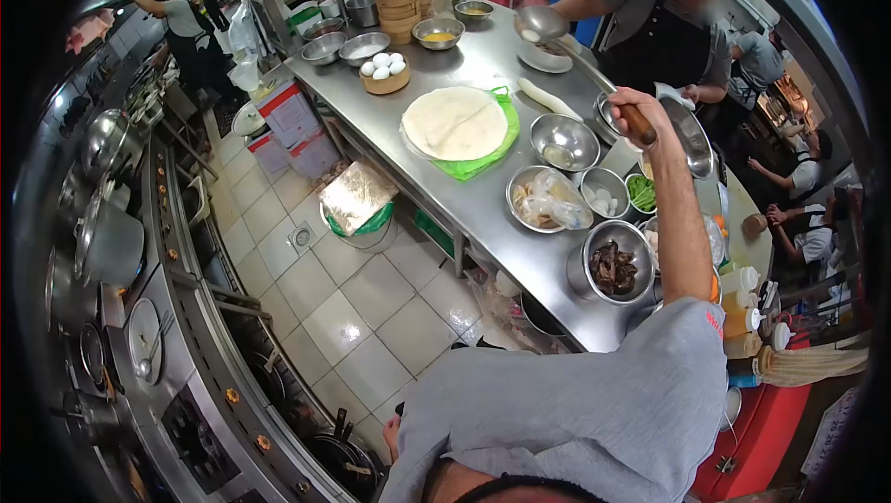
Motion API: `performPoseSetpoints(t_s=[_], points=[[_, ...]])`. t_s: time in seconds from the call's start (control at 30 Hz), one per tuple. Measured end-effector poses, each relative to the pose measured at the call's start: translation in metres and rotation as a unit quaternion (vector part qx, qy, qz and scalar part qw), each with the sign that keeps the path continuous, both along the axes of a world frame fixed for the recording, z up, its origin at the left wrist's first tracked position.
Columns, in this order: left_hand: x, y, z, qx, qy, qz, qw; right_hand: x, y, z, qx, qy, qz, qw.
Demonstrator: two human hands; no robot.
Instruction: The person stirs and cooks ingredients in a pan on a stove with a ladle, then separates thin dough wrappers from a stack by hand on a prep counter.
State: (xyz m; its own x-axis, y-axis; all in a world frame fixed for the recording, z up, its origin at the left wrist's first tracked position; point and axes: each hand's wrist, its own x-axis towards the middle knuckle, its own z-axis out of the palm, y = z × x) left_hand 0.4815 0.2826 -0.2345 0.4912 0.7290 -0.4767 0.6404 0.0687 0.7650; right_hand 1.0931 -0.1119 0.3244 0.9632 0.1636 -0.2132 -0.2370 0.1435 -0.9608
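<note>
My right hand (640,113) is closed around the wooden handle of a metal ladle (582,67), held out across the steel table. The ladle's round bowl is over or just beside a white plate (546,59) at the far side; its contents are hard to make out. A co-worker's arm (580,6) reaches toward the ladle bowl from behind. My left hand (393,438) hangs low beside my body, partly cut off by my shirt, its fingers unclear. Under my right forearm are a bowl of green vegetables (641,193) and a pot of dark brown pieces (613,269).
On the steel table (371,95) are flat white dough rounds (455,122) on green plastic, eggs (382,65) in a wooden bowl, bamboo steamers (396,4) and several metal bowls. A covered bucket (359,201) stands on the tiled floor. Stoves (190,410) line the left. Sauce bottles (741,301) stand right.
</note>
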Motion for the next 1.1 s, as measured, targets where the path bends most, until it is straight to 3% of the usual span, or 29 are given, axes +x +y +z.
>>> performPoseSetpoints(t_s=[0.07, 0.3, 0.5, 0.57, 0.6, 0.7, 0.73, 0.77, 0.87, 0.97, 1.03, 1.07, 1.1], points=[[-0.012, 0.006, 0.0, -0.104, 0.021, -0.024, 0.994, 0.027, -0.02, -0.004, -0.02, 0.017, -0.013, 1.0], [-0.026, 0.011, 0.008, -0.104, 0.03, 0.082, 0.991, 0.105, -0.031, -0.028, -0.057, 0.06, -0.085, 0.993], [-0.01, -0.006, 0.029, -0.029, 0.076, 0.054, 0.995, 0.148, 0.002, -0.057, -0.136, 0.031, -0.066, 0.988], [-0.013, -0.014, 0.024, 0.028, 0.057, 0.032, 0.997, 0.158, 0.01, -0.069, -0.25, -0.081, -0.003, 0.965], [-0.015, -0.016, 0.023, 0.029, 0.058, 0.035, 0.997, 0.161, 0.014, -0.073, -0.249, -0.082, 0.001, 0.965], [-0.027, -0.017, 0.017, -0.02, 0.059, 0.05, 0.997, 0.153, 0.028, -0.075, -0.557, -0.21, 0.018, 0.803], [-0.033, -0.018, 0.014, -0.028, 0.055, 0.064, 0.996, 0.144, 0.033, -0.068, -0.628, -0.162, 0.017, 0.761], [-0.038, -0.022, 0.015, -0.035, 0.051, 0.079, 0.995, 0.139, 0.036, -0.071, -0.629, -0.165, 0.021, 0.76], [-0.047, -0.032, 0.022, -0.036, 0.038, 0.099, 0.994, 0.134, 0.045, -0.074, -0.72, -0.173, -0.006, 0.672], [-0.047, -0.033, 0.022, -0.01, 0.082, 0.064, 0.995, 0.132, 0.05, -0.07, -0.679, -0.167, -0.048, 0.713], [-0.042, -0.035, 0.02, -0.038, 0.09, 0.086, 0.991, 0.15, 0.048, -0.087, -0.627, -0.259, -0.106, 0.727], [-0.044, -0.041, 0.036, -0.05, 0.064, 0.124, 0.989, 0.17, 0.042, -0.098, -0.467, -0.27, -0.063, 0.839], [0.002, -0.057, 0.142, -0.061, 0.036, 0.162, 0.984, 0.145, 0.061, -0.081, -0.393, -0.258, -0.082, 0.879]])
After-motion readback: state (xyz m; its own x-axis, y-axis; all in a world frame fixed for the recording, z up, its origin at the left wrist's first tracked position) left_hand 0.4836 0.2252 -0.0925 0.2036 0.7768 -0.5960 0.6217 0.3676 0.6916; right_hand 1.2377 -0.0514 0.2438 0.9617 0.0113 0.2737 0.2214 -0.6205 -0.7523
